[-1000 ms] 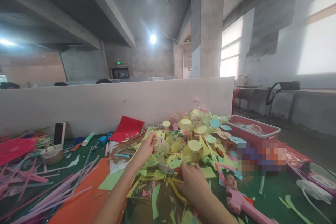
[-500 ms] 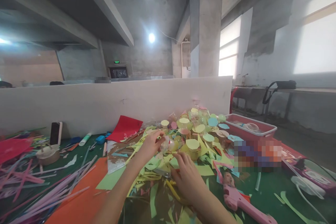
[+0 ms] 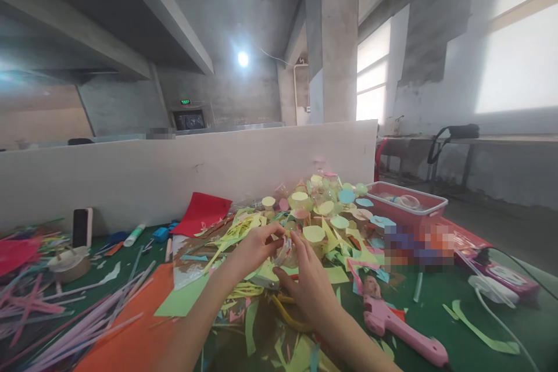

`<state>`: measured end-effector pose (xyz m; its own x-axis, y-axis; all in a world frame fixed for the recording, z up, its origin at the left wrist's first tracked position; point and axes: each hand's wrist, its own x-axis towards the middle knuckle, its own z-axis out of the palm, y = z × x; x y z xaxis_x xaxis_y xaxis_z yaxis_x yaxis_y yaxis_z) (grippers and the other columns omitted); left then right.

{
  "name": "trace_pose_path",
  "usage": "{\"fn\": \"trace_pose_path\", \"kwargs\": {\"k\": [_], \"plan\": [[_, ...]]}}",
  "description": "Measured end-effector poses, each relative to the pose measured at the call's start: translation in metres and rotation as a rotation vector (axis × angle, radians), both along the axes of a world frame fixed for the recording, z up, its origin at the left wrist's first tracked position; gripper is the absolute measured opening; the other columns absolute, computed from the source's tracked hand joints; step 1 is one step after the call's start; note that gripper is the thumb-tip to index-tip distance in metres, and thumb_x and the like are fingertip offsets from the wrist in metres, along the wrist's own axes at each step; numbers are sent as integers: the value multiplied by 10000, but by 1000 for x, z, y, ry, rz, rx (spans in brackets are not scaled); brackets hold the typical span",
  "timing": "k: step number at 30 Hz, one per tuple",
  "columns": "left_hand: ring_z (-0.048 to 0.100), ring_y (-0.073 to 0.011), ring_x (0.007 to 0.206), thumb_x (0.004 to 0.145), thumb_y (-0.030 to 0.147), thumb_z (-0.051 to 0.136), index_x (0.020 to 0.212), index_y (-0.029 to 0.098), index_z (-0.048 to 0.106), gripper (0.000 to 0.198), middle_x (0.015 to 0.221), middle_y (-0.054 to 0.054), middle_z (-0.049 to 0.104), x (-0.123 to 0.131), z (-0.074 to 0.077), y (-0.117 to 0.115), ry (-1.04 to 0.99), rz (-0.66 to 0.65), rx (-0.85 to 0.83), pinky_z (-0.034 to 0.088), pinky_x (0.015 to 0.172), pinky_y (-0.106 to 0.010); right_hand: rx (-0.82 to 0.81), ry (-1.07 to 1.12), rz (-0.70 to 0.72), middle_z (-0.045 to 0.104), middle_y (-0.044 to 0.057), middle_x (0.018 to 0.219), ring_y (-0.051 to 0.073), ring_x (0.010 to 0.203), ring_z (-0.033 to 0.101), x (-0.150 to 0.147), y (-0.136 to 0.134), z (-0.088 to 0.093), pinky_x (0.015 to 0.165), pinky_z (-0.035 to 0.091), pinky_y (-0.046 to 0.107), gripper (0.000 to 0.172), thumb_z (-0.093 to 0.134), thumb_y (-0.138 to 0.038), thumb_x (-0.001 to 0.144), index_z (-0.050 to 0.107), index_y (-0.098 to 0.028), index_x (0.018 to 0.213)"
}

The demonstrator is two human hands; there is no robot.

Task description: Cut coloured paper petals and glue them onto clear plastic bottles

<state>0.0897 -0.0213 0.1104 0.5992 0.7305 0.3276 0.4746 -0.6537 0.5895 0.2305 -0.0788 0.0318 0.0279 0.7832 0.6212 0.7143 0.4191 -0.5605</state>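
Note:
My left hand pinches a small clear plastic piece, perhaps a cup or bottle part, with a little red on it. The fingers of my right hand close on the same piece from the other side and hide part of it. Just below the hands lie scissors with yellow handles. Their blades are partly covered by paper scraps, and the right wrist overlaps the handles. Past my fingers rises a heap of clear cups and balls topped with paper discs, among them a yellow disc and a blue disc.
A pink glue gun lies to the right, below a red basket. On the left are an orange sheet, pink strips, a tape roll and a phone. A white board stands behind.
My right hand has moved up from beside the scissors to the clear plastic piece, meeting my left hand. The left hand has come slightly nearer. The view has shifted a little to the right.

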Motion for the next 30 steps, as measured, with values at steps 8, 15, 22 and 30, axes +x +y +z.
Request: {"fn": "trace_pose_path", "kwargs": {"k": [8, 15, 22, 30], "plan": [[566, -118, 591, 839, 295, 492, 875, 230, 620, 148, 717, 39, 607, 0, 2, -6, -36, -24, -57, 455, 598, -217, 14, 47, 65, 534, 108, 1297, 277, 1154, 546, 2, -1, 3, 956, 465, 401, 590, 664, -250, 802, 389, -227, 1323], [561, -114, 596, 818, 297, 518, 918, 225, 643, 175, 753, 34, 624, -2, 3, -4, -43, -28, -76, 454, 595, -217, 13, 61, 96, 553, 101, 1292, 269, 1169, 548, 3, 4, 0, 970, 457, 385, 616, 688, -235, 799, 406, -233, 1347], [558, -111, 566, 818, 280, 506, 959, 215, 675, 229, 736, 21, 626, -6, 0, 2, -31, -47, -76, 458, 576, -221, -31, 52, 117, 592, 105, 1266, 279, 1156, 567, 7, 4, 2, 943, 480, 420, 571, 662, -218, 801, 439, -215, 1326], [568, -108, 557, 793, 270, 542, 888, 210, 645, 151, 684, 32, 592, -9, -3, 8, -67, -69, -91, 451, 551, -215, 60, 153, 237, 554, 115, 1316, 272, 1212, 526, 11, 6, -1, 994, 441, 431, 561, 590, -223, 793, 419, -217, 1327]]}}
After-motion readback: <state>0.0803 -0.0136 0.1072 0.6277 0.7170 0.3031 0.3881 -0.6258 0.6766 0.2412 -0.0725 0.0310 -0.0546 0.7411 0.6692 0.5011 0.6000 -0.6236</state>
